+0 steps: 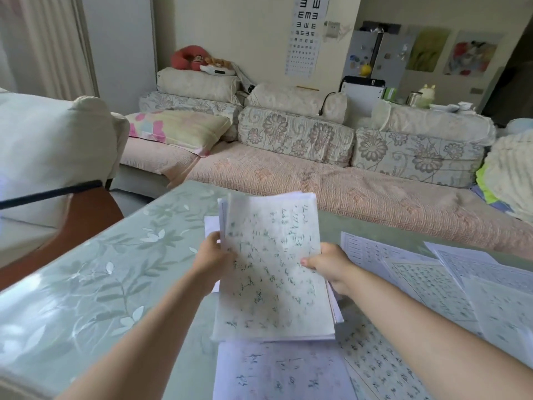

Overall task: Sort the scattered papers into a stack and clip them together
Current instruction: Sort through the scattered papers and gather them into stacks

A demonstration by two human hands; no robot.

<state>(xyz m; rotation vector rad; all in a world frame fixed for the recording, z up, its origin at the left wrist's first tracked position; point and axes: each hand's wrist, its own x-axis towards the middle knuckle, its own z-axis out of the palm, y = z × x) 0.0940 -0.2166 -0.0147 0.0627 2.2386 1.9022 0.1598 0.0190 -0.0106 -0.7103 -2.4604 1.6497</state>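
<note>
From the head view, the person holds a stack of papers (274, 267) up over the table (101, 269), one hand on each long side. The left hand (212, 255) grips the stack's left edge about halfway up, with the fingers curled round it. The right hand (328, 265) pinches the right edge at much the same height, the thumb pressed on the front sheet and the other fingers hidden behind the pile.

The stack tilts back, away from the person, with its top edge raised toward the sofa (317, 180). I cannot tell whether its lower edge touches what lies beneath. The front sheet is thin and covered in dark handwriting. The pile is not squared up: sheet edges stick out at the upper left and along the lower right.

More papers lie flat on the table. One large handwritten sheet (277, 370) lies nearest the person, just under the stack's lower edge. Several loose sheets (432, 281) with printed grids overlap each other to the right. A white corner of paper (211, 226) shows beyond the left hand.

The table has a pale green top with a leaf pattern. Beyond it the sofa carries floral cushions and a pastel pillow (178, 127). An eye chart (305, 33) hangs on the wall above.
</note>
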